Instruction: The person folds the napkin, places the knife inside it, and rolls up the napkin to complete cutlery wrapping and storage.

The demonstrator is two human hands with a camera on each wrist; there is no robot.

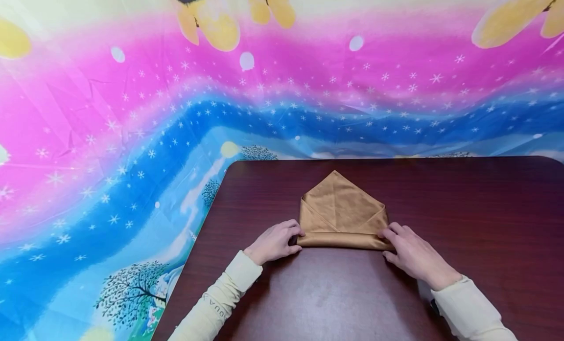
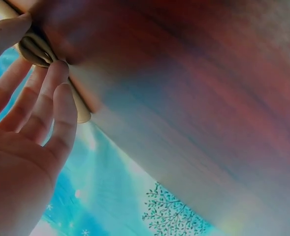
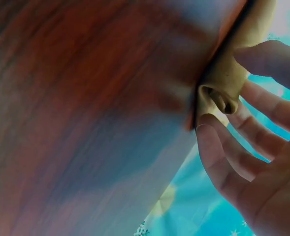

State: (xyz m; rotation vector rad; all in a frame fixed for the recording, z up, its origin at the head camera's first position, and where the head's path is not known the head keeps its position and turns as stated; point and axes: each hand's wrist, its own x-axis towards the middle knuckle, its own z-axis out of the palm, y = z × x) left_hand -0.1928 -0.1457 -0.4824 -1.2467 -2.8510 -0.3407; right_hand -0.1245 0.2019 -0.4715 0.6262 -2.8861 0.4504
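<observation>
A golden-brown cloth (image 1: pixel 337 204) lies on the dark reddish table, its far end folded to a point. Along its near edge the fabric is wound into a narrow roll (image 1: pixel 343 240). My left hand (image 1: pixel 275 240) grips the roll's left end between thumb and fingers. At the opposite end, my right hand (image 1: pixel 413 250) holds the roll the same way, thumb on the near side. The left wrist view shows the layered end of the roll (image 2: pixel 35 48) between thumb and fingertips. Spiral layers also show at the roll's right end (image 3: pixel 218 98) in the right wrist view.
The wood-grain table (image 1: pixel 484 209) extends on both sides of the cloth and towards me. Behind it and along its left side hangs a pink and blue backdrop (image 1: pixel 286 77) printed with snowflakes and trees.
</observation>
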